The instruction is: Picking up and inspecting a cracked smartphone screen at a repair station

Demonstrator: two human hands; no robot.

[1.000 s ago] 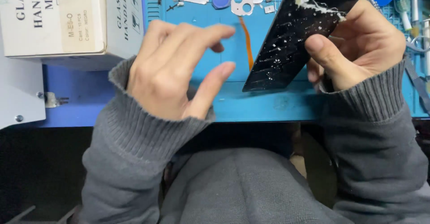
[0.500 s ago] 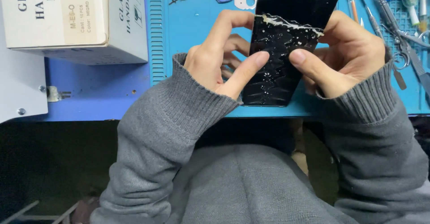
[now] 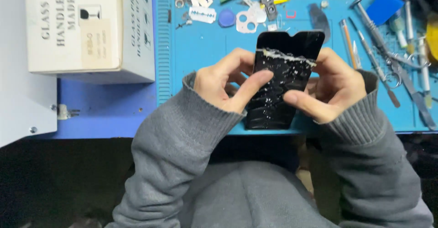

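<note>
Glossy cracked black glass panel [image 3: 283, 80]; matt blue rubbery mat [image 3: 205, 45].

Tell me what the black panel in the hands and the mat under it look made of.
Black panel: seemingly glossy glass, going by its sheen and white cracked flecks. Blue mat: probably matte rubber or silicone, with moulded ridges. Both hands, left hand and right hand, grip the panel.

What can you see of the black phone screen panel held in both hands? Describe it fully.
The black screen panel is a flat, glossy rectangle with a notch in its top edge. White flecks and a whitish streak of residue cross its upper part. It is held lengthwise over the blue mat, top end pointing away. The left hand grips its left edge, thumb on its face; the right hand grips its right edge.
</note>
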